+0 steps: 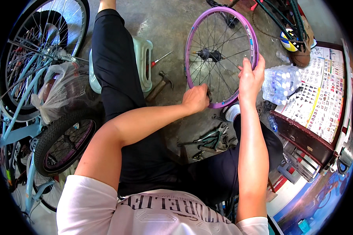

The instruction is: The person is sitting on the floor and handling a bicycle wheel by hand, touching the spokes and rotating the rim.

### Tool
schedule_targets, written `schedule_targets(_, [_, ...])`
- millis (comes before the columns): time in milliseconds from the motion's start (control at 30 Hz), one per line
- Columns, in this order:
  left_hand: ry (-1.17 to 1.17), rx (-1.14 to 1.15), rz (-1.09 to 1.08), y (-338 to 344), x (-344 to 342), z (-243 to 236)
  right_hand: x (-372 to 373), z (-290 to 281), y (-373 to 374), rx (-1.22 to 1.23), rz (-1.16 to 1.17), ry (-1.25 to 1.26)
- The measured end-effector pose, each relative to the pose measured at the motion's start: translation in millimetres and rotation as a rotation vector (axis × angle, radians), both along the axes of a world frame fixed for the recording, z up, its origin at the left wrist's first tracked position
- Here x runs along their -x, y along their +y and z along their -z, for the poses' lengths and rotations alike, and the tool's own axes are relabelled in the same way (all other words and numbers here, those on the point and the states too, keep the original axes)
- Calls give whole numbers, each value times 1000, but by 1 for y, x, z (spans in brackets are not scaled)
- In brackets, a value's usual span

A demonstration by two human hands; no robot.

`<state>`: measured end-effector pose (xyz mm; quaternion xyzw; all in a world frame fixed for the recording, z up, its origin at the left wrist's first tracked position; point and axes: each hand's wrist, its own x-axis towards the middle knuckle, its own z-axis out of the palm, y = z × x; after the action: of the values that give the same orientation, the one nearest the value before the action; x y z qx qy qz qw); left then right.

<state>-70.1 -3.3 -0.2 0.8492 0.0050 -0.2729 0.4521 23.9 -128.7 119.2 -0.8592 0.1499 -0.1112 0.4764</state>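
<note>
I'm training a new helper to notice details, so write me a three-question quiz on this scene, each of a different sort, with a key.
1. True or false: The purple-rimmed bicycle wheel has a black tyre mounted on it.
2. Multiple choice: What colour is the handle of the screwdriver on the floor? A) yellow B) red C) green
3. Fill in the blank: The person's ____ hand holds the wheel's right side.

Key:
1. False; the rim is bare.
2. B
3. right
</note>
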Motion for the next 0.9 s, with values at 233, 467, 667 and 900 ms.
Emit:
schedule_targets(233, [12, 50, 52, -2, -5, 17, 0, -2, 1, 16, 11, 3])
schedule_targets(467, [824, 707, -215, 12, -32, 6, -1, 3, -6, 27, 19, -3])
schedule_targets(667, [675, 667, -29, 6, -30, 17, -1, 0, 1, -25, 3, 36])
schedule_targets(900, [574, 581, 9, 8, -32, 9, -3, 8, -12, -63, 39, 22])
